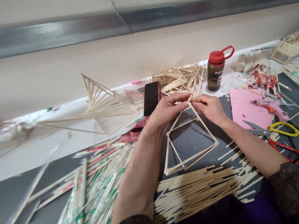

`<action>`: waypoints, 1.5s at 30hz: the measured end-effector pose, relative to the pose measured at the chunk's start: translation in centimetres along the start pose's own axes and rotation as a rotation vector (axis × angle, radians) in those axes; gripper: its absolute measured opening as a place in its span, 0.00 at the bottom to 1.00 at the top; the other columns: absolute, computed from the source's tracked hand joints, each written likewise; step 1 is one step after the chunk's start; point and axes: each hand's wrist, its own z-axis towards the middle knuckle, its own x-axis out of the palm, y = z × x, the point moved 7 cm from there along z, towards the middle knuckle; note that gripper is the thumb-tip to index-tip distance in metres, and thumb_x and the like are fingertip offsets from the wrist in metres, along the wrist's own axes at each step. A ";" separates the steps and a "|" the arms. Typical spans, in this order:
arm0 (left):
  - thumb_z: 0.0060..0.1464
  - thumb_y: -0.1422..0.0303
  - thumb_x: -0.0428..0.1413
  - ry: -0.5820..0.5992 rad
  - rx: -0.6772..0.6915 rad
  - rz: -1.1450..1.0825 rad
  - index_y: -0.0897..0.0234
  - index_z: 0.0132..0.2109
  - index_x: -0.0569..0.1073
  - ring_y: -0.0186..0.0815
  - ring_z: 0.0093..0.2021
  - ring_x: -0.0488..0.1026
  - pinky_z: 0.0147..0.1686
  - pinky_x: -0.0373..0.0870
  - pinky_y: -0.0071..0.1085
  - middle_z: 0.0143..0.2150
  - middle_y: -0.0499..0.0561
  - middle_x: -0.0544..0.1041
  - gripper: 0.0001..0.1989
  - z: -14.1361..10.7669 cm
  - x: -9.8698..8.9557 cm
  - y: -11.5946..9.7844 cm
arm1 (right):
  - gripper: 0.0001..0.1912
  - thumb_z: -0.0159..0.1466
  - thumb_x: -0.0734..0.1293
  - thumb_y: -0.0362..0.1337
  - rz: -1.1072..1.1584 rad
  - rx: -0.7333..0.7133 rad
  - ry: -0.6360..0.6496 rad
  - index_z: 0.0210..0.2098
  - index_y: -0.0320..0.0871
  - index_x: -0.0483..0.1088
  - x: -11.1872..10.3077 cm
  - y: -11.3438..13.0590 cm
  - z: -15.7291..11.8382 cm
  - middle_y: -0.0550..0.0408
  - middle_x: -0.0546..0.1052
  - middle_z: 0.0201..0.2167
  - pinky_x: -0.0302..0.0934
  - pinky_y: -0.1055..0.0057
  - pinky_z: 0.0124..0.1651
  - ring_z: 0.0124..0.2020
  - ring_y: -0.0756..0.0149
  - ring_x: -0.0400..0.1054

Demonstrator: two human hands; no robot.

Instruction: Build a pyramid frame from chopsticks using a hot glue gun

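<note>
A frame of thin wooden sticks (203,151) stands on the dark mat, its sticks joined at the corners. My left hand (171,107) pinches its far top corner from the left, thumb and fingers closed. From the right, my right hand (209,107) pinches the same corner, with the fingertips of both hands almost meeting there. Whether a separate small piece lies between the fingertips is hidden. Just beyond my left hand a black phone (151,98) leans upright, with a red printed strap (133,137) below it.
Loose sticks (196,189) lie in front of me, wrapped chopsticks (100,186) at left. A fan-shaped stick model (102,105) stands behind. To the right are a red-lidded bottle (215,73), pink sheet (245,109), glue gun (272,107), yellow-handled scissors (283,128) and a red-handled tool (283,146).
</note>
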 end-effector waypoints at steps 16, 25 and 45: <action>0.49 0.59 0.71 0.181 0.029 -0.138 0.59 0.43 0.86 0.44 0.53 0.77 0.60 0.69 0.39 0.49 0.54 0.84 0.14 0.8 0.8 0.8 | 0.07 0.61 0.73 0.38 -0.003 0.110 -0.015 0.28 0.42 0.78 -0.1 -0.6 -0.1 0.59 0.78 0.22 0.64 0.74 0.30 0.23 0.72 0.71; 0.48 0.60 0.71 0.185 0.007 -0.206 0.61 0.41 0.85 0.42 0.50 0.78 0.58 0.69 0.38 0.47 0.55 0.84 0.14 1.2 0.9 1.6 | 0.09 0.61 0.73 0.41 0.015 0.131 0.049 0.30 0.42 0.79 0.1 -0.5 0.0 0.55 0.81 0.29 0.64 0.75 0.28 0.23 0.73 0.70; 0.43 0.59 0.73 0.203 -0.036 -0.269 0.61 0.38 0.85 0.41 0.44 0.79 0.53 0.71 0.38 0.41 0.53 0.85 0.15 1.3 1.2 1.7 | 0.08 0.57 0.70 0.34 -0.285 -0.041 0.080 0.22 0.42 0.72 -1.0 5.4 -1.2 0.61 0.73 0.20 0.55 0.72 0.30 0.23 0.75 0.60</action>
